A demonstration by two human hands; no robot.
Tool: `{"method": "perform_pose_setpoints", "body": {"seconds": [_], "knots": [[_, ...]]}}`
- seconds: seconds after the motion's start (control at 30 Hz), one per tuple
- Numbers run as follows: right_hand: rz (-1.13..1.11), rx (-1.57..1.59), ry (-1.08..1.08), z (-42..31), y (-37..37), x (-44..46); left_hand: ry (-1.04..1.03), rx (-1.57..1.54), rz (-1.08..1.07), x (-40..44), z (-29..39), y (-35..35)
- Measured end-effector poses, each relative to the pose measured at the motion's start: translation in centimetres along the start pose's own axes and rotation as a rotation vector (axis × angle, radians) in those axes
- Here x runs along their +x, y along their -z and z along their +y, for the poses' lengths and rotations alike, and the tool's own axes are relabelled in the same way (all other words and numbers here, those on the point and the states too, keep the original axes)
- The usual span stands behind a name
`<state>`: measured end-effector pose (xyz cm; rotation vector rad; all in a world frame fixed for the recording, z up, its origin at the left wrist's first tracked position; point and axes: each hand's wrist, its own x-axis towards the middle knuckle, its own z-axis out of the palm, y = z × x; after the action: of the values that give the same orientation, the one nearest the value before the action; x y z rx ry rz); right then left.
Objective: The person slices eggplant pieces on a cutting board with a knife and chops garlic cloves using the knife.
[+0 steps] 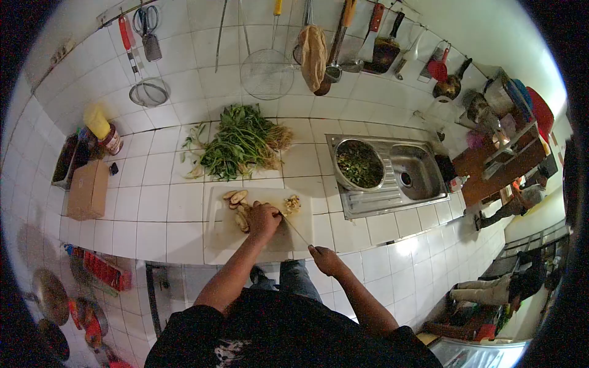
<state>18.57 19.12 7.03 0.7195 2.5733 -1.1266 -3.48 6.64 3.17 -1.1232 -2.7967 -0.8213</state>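
My left hand (265, 221) is closed over the middle of a white cutting board (215, 248), its fingers pressed on something they mostly hide. In my right hand (325, 260), at the board's right front, is the handle of a knife (296, 229), whose blade points up and left to my left fingertips. Pale oblong slices (235, 197) lie on the board left of my left hand. A small heap of chopped pieces (293, 203) lies to the right of the blade.
Leafy greens (236, 144) with roots lie behind the board. On the steel sink (392, 147) rests a bowl of chopped greens (359, 164). A cardboard box (88, 190) stands left. Utensils hang on the wall. Other people (527, 276) are at the far right.
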Motion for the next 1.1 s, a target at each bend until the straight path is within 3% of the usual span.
{"method": "perform_pose_setpoints", "body": {"seconds": [0.07, 0.17, 0.3, 0.37, 0.7, 0.77, 0.87, 0.97, 1.1], "knots": [[0.015, 0.025, 0.000, -0.2, -0.7, 0.3, 0.154, -0.135, -0.056, 0.0, 0.4, 0.6], [0.049, 0.039, -0.049, -0.6, -1.8, 0.8, 0.134, -0.062, -0.136, 0.1, 0.7, 1.5], [0.118, 0.037, -0.053, -0.5, -2.1, 0.2, 0.154, -0.065, -0.099, -0.2, 0.2, -0.6], [0.132, 0.042, -0.097, -0.7, -1.8, -0.6, 0.069, 0.013, -0.017, -0.4, 0.0, -1.2], [0.252, 0.065, -0.129, 0.2, -1.0, -3.1, 0.028, 0.006, -0.042, 1.5, -0.6, -3.6], [0.271, -0.009, -0.144, 0.1, -1.0, -3.6, 0.158, -0.254, -0.004, 1.3, -0.2, -2.8], [0.302, -0.063, -0.184, -0.2, -0.8, -4.2, 0.283, -0.386, 0.072, 0.8, 1.6, -1.3], [0.336, -0.102, -0.191, -0.9, -0.5, -4.9, 0.180, -0.218, 0.097, 0.7, 2.9, -0.7], [0.330, -0.202, -0.200, -0.9, 0.1, -5.3, 0.199, -0.091, 0.064, 2.2, 4.4, 0.4]]}}
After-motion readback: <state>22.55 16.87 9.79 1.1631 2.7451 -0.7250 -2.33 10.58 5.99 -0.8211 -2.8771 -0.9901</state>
